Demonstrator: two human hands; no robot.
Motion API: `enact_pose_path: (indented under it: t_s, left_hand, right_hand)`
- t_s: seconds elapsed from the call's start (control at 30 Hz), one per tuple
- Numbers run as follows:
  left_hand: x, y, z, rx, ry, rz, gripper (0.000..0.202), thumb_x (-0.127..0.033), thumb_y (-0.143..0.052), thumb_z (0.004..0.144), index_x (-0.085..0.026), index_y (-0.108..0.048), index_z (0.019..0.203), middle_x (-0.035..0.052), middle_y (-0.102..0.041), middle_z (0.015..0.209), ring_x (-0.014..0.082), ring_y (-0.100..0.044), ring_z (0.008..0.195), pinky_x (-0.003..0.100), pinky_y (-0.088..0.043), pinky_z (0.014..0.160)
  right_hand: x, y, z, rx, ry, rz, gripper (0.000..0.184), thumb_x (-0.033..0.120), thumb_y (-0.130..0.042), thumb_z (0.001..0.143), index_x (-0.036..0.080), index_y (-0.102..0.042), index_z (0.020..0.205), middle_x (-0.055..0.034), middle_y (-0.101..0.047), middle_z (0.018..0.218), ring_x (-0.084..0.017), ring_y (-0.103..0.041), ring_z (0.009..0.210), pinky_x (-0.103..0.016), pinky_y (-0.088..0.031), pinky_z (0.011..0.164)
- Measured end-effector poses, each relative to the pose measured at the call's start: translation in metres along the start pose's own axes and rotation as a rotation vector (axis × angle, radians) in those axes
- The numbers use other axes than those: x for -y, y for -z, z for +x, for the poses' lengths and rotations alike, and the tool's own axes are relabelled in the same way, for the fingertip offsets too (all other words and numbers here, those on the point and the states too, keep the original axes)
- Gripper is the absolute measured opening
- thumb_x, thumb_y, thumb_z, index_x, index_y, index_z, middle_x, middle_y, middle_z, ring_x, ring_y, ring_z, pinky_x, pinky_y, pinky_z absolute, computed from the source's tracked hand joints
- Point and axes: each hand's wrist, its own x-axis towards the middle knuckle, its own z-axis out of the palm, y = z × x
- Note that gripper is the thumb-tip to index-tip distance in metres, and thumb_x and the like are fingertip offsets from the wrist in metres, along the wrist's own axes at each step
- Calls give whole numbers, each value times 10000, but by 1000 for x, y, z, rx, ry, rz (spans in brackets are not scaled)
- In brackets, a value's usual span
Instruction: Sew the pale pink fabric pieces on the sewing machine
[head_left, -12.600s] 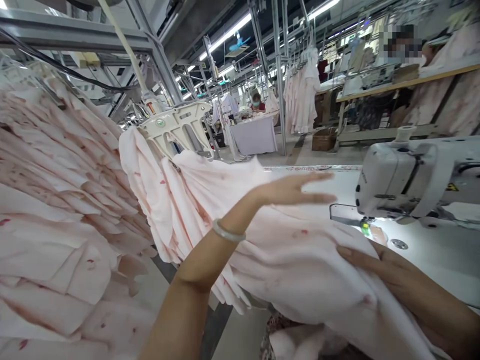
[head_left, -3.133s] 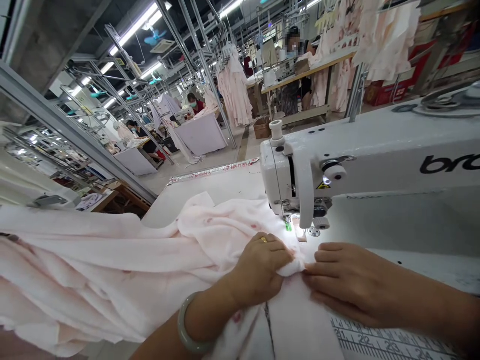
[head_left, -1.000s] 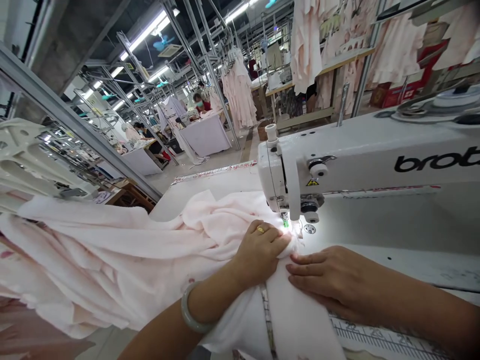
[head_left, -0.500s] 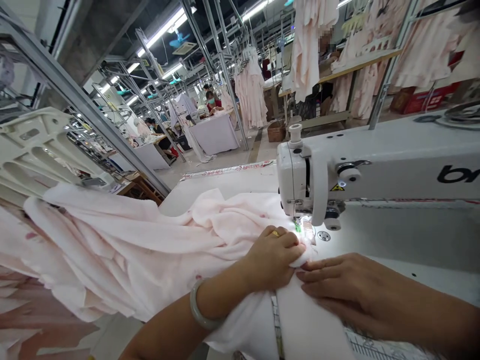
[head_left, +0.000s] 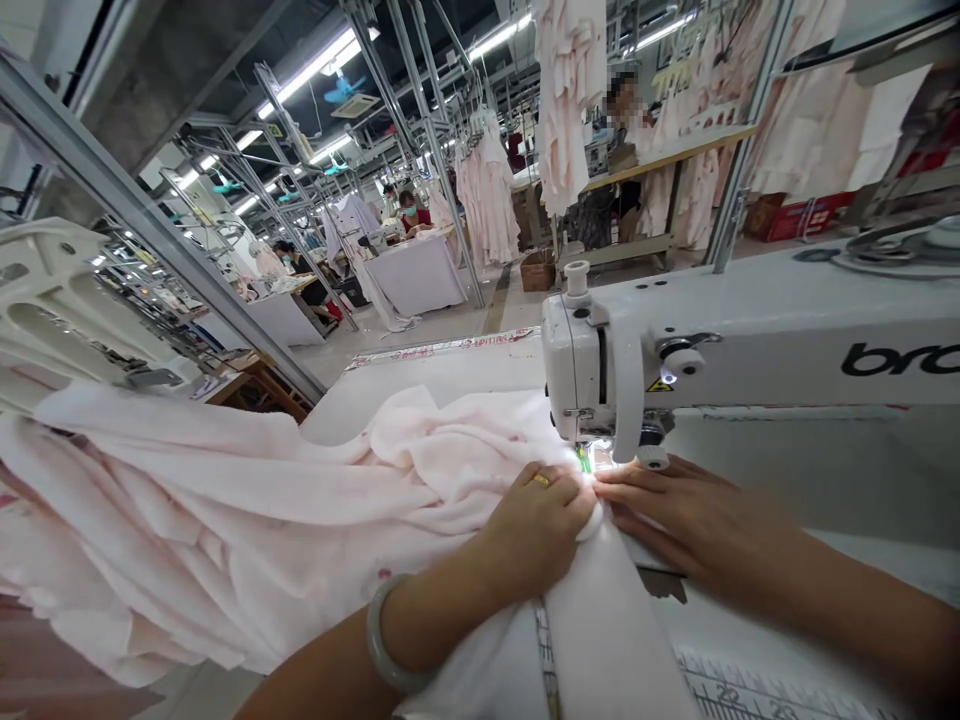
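Pale pink fabric [head_left: 300,500] lies bunched across the sewing machine bed and hangs toward me. My left hand [head_left: 536,530], wearing a ring and a bangle, is closed on a fold of it just in front of the presser foot [head_left: 584,458]. From the right, my right hand [head_left: 682,510] reaches in with its fingers stretched out, the tips touching the fabric edge beside the foot. The white sewing machine [head_left: 750,340] stands over both hands, its lamp lighting the needle area. What lies under my left fingers is hidden.
A measuring tape strip [head_left: 739,690] runs along the table's near edge. White plastic hangers [head_left: 52,300] hang at the left beside a metal post [head_left: 165,230]. Beyond the table, garments [head_left: 487,190] hang on racks, and other people sit at workstations.
My right hand has moved forward along the fabric edge, up beside the presser foot. The left hand stays closed on the fabric. My view has shifted slightly to the right.
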Motion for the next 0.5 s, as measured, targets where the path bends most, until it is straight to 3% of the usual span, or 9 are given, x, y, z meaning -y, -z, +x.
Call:
enact_pose_path:
  t_s: [0.23,0.4,0.5]
  left_hand:
    - [15,0,12,8,8,-14,285,-114,-565,954,-145,-667,1219,129,-737,1237,272,-658,1248,437,-496,1155]
    - [16,2,15,14,25,-38,282,-127,-587,948,-139,-681,1214,142,-734,1283,285,-648,1298,447,-484,1181]
    - [13,11,13,60,49,-79,331,-137,-559,972,-163,-662,1285,143,-712,1362,277,-621,1361,481,-471,1200]
  right_hand:
    - [-7,-4,-5,27,-68,-16,418,398,-462,1130,260,-598,1501,-63,-776,1101,-270,-722,1068,-438,-571,924]
    - [-12,-5,0,19,-74,-29,387,390,-425,1138,246,-656,1412,-87,-765,1140,-279,-713,1097,-477,-572,966]
    - [-5,6,7,8,-78,-37,355,365,-430,1128,208,-716,1269,-110,-769,1156,-290,-726,1055,-501,-584,962]
